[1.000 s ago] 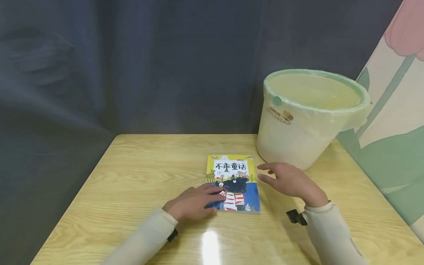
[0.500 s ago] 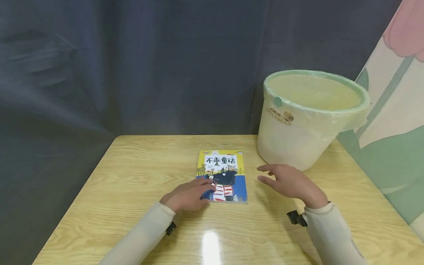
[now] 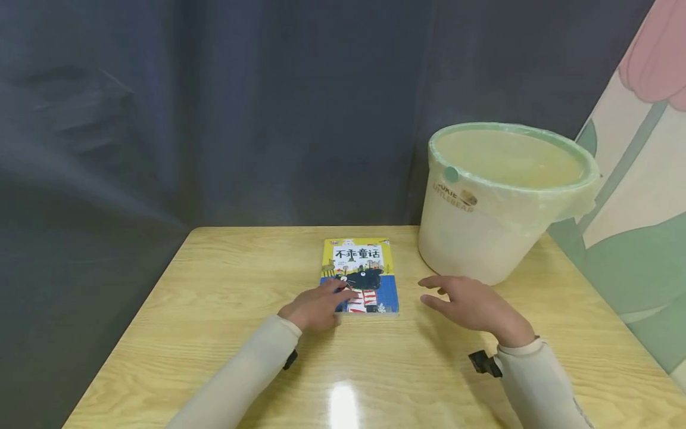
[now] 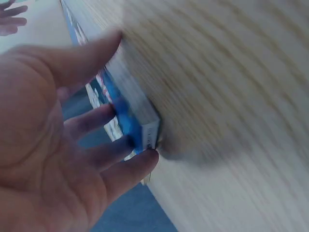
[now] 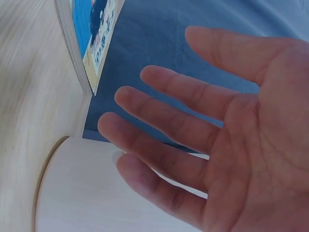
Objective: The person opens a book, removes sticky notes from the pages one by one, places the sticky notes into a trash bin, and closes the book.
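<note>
A yellow and blue children's book (image 3: 370, 280) lies flat on the wooden table, its cover up and its title reading upright from where I sit. My left hand (image 3: 318, 304) is at its lower left corner, with the fingers over the cover. Seen from the left wrist, that hand (image 4: 72, 130) has its fingers fairly straight against the book's spine corner (image 4: 137, 118), the thumb extended along the page edge. To the right of the book hovers my right hand (image 3: 471, 304), holding nothing. Its fingers (image 5: 169, 125) are spread and relaxed in the right wrist view, apart from the book (image 5: 89, 43).
A large cream bucket (image 3: 471, 238) with a green rim stands at the back right, just beyond my right hand. Dark curtain (image 3: 300, 119) hangs behind the table (image 3: 225, 280). On the right is a wall with a painted flower (image 3: 659, 59).
The book has slid left and away from me, with my left hand on it. Its lower left corner now shows my hand slightly further right. My right hand has stayed about in place.
</note>
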Demonstrator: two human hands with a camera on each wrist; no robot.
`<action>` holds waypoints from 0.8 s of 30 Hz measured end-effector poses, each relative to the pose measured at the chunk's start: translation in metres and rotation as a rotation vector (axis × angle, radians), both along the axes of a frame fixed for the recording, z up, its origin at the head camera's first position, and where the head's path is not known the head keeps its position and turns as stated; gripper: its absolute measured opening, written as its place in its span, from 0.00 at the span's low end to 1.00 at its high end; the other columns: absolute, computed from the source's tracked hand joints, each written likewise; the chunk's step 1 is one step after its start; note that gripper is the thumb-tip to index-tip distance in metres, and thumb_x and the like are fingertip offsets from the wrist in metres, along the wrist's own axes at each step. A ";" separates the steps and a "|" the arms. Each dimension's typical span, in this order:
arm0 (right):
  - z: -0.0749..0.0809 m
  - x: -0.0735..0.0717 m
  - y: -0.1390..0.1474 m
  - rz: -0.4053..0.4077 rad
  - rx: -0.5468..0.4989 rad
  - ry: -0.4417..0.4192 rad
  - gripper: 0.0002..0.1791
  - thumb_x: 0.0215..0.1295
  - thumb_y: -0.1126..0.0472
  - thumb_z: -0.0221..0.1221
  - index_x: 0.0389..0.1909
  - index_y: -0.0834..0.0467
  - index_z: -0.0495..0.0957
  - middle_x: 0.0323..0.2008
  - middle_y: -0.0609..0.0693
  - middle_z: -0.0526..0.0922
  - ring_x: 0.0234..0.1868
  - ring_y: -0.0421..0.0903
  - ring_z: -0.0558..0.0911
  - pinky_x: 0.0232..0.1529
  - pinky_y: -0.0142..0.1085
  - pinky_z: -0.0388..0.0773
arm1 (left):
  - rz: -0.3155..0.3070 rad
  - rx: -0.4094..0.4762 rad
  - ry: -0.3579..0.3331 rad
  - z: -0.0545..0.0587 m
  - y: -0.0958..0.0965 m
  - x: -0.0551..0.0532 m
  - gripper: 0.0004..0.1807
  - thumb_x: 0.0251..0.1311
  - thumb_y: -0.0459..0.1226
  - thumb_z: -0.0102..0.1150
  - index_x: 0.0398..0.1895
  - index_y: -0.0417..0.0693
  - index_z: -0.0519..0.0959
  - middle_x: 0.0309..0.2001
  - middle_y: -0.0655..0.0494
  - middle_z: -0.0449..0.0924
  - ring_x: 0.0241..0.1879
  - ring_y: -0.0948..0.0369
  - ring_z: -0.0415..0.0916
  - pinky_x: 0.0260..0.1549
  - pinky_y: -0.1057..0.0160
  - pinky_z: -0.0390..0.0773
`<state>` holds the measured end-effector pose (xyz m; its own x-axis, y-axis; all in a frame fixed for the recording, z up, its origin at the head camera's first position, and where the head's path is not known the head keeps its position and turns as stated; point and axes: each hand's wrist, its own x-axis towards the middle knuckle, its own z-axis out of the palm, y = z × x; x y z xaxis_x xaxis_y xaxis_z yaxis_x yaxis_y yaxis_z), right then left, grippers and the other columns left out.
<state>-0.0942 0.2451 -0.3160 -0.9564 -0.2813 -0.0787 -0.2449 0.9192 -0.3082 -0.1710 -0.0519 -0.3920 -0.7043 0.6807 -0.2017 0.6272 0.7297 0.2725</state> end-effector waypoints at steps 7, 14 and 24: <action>0.003 -0.004 -0.004 -0.011 0.021 -0.017 0.24 0.72 0.47 0.56 0.62 0.55 0.77 0.58 0.53 0.83 0.54 0.57 0.84 0.53 0.55 0.80 | 0.011 0.015 0.047 0.004 0.001 -0.009 0.27 0.71 0.35 0.53 0.71 0.65 0.68 0.73 0.53 0.63 0.76 0.48 0.56 0.50 0.54 0.81; 0.001 -0.006 -0.007 -0.010 0.031 -0.042 0.24 0.72 0.46 0.56 0.62 0.54 0.77 0.58 0.52 0.83 0.54 0.56 0.84 0.53 0.55 0.80 | 0.014 0.011 0.043 0.000 -0.001 -0.011 0.25 0.71 0.39 0.54 0.70 0.65 0.69 0.74 0.53 0.61 0.76 0.50 0.56 0.54 0.52 0.81; -0.003 -0.007 -0.007 0.012 0.013 -0.041 0.23 0.72 0.47 0.56 0.61 0.55 0.78 0.58 0.53 0.83 0.54 0.56 0.84 0.53 0.54 0.80 | 0.013 -0.074 0.029 -0.001 0.001 -0.007 0.27 0.75 0.40 0.46 0.75 0.66 0.62 0.79 0.53 0.52 0.80 0.46 0.44 0.63 0.47 0.76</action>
<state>-0.1013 0.2378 -0.3191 -0.9489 -0.2916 -0.1210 -0.2436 0.9201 -0.3066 -0.1782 -0.0506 -0.3930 -0.7195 0.6550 -0.2307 0.6239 0.7556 0.1995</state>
